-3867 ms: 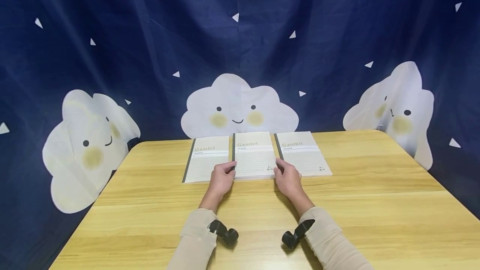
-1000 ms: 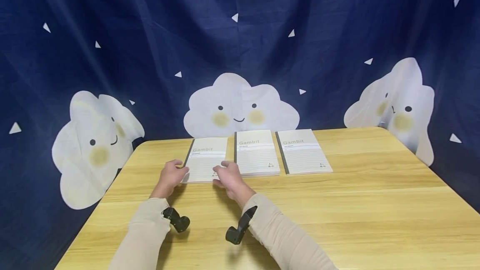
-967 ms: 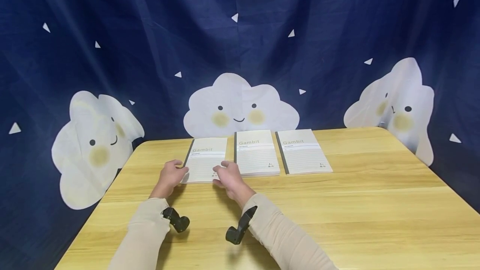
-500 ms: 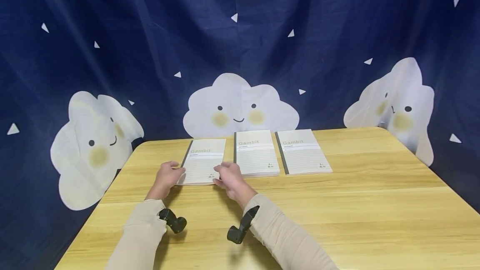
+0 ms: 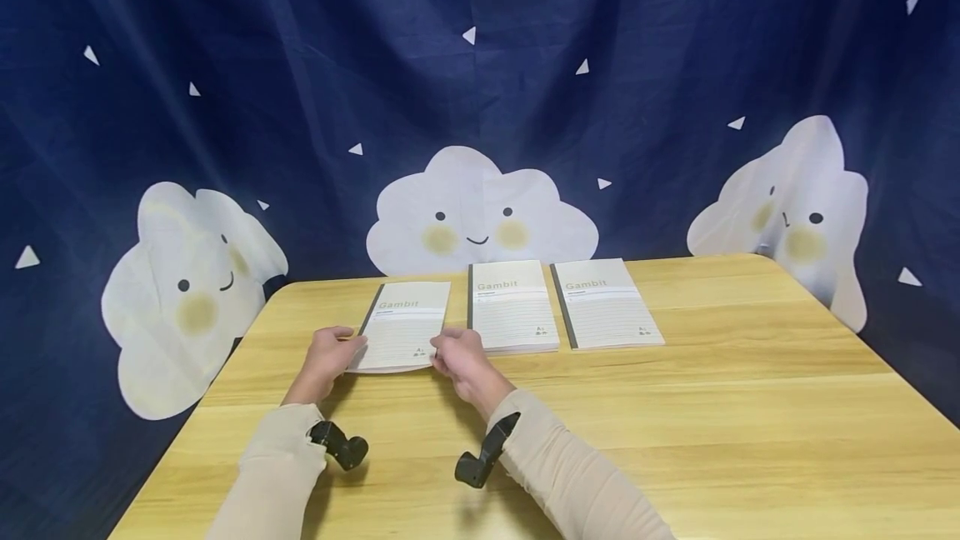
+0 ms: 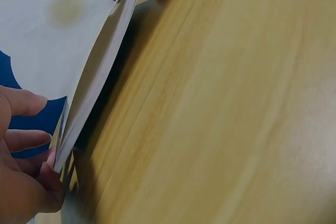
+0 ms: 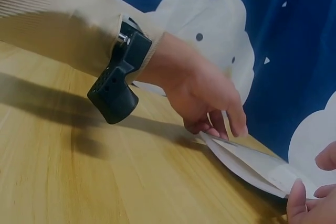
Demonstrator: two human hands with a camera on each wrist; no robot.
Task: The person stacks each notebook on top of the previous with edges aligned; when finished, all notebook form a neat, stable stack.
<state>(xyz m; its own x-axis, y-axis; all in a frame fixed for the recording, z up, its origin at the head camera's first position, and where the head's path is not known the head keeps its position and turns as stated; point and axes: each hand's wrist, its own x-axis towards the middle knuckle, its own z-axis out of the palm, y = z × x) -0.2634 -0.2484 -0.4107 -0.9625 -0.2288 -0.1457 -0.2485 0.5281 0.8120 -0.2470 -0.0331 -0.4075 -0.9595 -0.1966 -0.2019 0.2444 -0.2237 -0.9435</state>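
Three pale notebooks marked "Gambit", each with a dark spine, lie in a row. At the left one (image 5: 405, 327), my left hand (image 5: 327, 357) pinches the near left corner. My right hand (image 5: 462, 359) grips the near right corner between thumb and fingers. That notebook's near edge bows and is raised off the wood, its pages slightly parted (image 6: 97, 87) in the left wrist view. Seen from the right wrist, the left hand (image 7: 210, 95) and right hand (image 7: 315, 198) hold opposite ends of the edge. The middle notebook (image 5: 512, 307) and right notebook (image 5: 606, 304) lie flat.
The light wooden table (image 5: 675, 440) extends toward me and to both sides. Behind its far edge hangs a dark blue curtain (image 5: 645, 90) with white clouds (image 5: 480, 215) and triangles. Black wrist cameras (image 5: 341, 444) sit over beige sleeves (image 5: 570, 465).
Both hands have shifted left from the middle notebook to the left one. During the last second it has slid slightly toward me and left, its near edge rising as the right fingers closed on it.
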